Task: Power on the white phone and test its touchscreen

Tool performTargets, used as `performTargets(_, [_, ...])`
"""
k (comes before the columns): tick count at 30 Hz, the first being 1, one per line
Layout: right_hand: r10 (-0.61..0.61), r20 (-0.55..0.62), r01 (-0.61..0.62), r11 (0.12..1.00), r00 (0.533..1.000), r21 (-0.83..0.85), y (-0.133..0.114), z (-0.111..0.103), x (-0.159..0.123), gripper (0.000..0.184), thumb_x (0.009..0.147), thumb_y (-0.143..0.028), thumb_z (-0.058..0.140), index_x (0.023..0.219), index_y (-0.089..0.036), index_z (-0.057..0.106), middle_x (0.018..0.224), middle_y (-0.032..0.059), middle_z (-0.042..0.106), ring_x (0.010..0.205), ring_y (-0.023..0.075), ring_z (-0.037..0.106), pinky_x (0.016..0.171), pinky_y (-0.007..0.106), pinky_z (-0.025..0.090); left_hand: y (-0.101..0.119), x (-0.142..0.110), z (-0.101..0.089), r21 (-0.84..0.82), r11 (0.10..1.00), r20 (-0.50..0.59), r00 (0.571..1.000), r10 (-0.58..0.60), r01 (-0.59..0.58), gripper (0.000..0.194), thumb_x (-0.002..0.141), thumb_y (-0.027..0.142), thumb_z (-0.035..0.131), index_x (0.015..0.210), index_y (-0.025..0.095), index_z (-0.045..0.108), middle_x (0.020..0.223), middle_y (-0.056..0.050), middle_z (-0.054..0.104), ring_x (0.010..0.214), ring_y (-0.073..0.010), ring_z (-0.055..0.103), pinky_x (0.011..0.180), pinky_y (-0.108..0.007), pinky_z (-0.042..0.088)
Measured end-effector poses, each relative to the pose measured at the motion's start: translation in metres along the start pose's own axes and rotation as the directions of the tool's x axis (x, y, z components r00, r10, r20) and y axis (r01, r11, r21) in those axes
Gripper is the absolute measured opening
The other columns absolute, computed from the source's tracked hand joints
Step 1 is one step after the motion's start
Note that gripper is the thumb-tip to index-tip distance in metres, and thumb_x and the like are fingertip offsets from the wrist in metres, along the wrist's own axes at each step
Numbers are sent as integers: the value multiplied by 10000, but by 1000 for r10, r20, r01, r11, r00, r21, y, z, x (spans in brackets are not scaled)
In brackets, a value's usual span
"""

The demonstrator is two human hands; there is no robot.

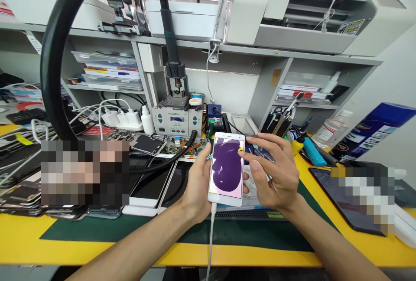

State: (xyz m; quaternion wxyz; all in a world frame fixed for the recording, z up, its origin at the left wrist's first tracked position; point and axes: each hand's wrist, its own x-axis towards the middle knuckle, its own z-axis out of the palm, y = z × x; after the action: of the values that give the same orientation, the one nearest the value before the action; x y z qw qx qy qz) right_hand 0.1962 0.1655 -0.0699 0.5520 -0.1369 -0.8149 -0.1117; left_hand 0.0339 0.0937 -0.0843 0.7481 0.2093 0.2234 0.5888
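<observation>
A white smartphone [227, 170] is held upright in my left hand [197, 185], with the thumb along its left edge and fingertips showing past its right edge. Its lit screen carries a large dark purple blotch with white and pinkish areas around it. A white cable [212, 229] runs from the phone's bottom end down past the bench edge. Over the screen's upper right side is my right hand [276, 170], its fingers apart and holding nothing. The index or middle fingertip is at a small yellow dot on the screen; whether it touches the glass I cannot tell.
Behind the phone stands a grey hot air station [177, 120] with a thick black hose [50, 55] arching left. Several phones and screens [152, 185] lie at left on the green mat [266, 233]. A dark tablet [344, 200], a bottle [334, 129] and a blue spray can [373, 131] are at right.
</observation>
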Motion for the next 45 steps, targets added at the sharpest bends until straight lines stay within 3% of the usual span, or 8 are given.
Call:
performTargets(14, [-22, 4, 22, 999, 1000, 40, -2, -1, -1, 245, 788, -84, 563, 896, -141, 775, 1102, 158, 709, 1121, 345, 597, 892, 556, 523, -1, -1, 1, 34, 999, 10, 1000, 17, -17, 695, 931, 658, 409, 1223, 92, 689, 883, -174, 745, 672, -284, 719, 618, -352, 526])
performTargets(20, [-84, 61, 73, 984, 995, 163, -11, -3, -4, 255, 737, -99, 556, 861, -144, 775, 1158, 153, 694, 1166, 365, 575, 887, 562, 510, -1, -1, 1, -36, 998, -63, 997, 51, -53, 619, 935, 601, 474, 1221, 98, 692, 909, -147, 753, 783, -273, 723, 729, -351, 537])
performTargets(27, [-180, 123, 136, 944, 976, 301, -22, -1, -8, 267, 676, -106, 543, 839, -136, 751, 1155, 143, 705, 1168, 359, 565, 911, 585, 495, 0, -3, 1, -82, 994, -5, 998, 66, -66, 582, 941, 581, 491, 1189, 103, 712, 903, -130, 754, 813, -257, 717, 741, -330, 532])
performTargets(45, [-166, 125, 123, 947, 978, 298, -22, 0, -12, 243, 675, -130, 566, 832, -143, 751, 1208, 138, 681, 1191, 362, 550, 930, 583, 476, 0, -2, 0, -95, 993, -21, 998, 67, -69, 553, 926, 565, 536, 1213, 122, 703, 932, -118, 757, 845, -257, 717, 769, -333, 535])
